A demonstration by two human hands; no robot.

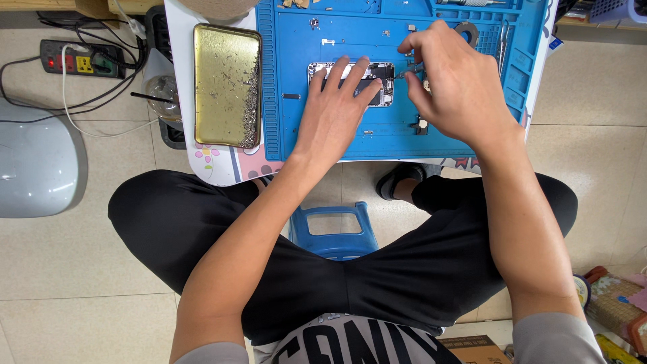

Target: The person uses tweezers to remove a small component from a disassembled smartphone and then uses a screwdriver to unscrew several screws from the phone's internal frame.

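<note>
A flat gold metal tray (227,84) lies left of the blue rubber work mat (283,81), where the left hand (335,111) presses flat, half hiding an opened phone (381,77), while the right hand (455,84) pinches a thin, mostly hidden metal tool (412,69).

Left hand (335,111) flat, fingers spread, pinning opened phone (377,75) on blue repair mat (296,128). Right hand (453,81) pinches small metal tool (410,69) at phone's right edge. Gold tray (227,84) left of mat, scattered with small screws. Blue stool (332,229) below surface.
</note>
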